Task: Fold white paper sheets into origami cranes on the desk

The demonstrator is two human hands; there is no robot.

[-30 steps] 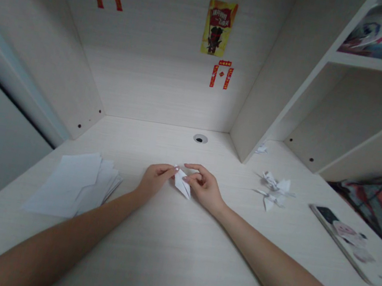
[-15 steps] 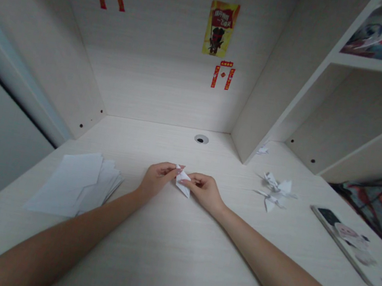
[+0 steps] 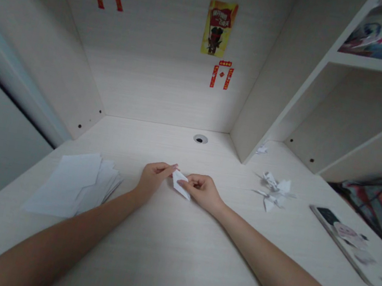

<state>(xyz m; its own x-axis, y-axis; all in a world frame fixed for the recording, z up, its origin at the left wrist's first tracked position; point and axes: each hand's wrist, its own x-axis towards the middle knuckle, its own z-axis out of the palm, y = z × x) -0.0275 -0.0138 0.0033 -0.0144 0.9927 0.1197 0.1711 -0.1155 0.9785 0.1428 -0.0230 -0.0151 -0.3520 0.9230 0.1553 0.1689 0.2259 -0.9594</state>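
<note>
Left fingers and right fingers pinch folded paper, long axis pointing near-right

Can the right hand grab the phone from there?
Probably yes: the phone lies uncovered on the desk, though paper figures sit near the straight path. The right hand is pinching folded paper, so it would likely need to let go first.

Your bare forearms reach forward, slanting inward; your left hand and right hand sit close together, both pinching.
</note>
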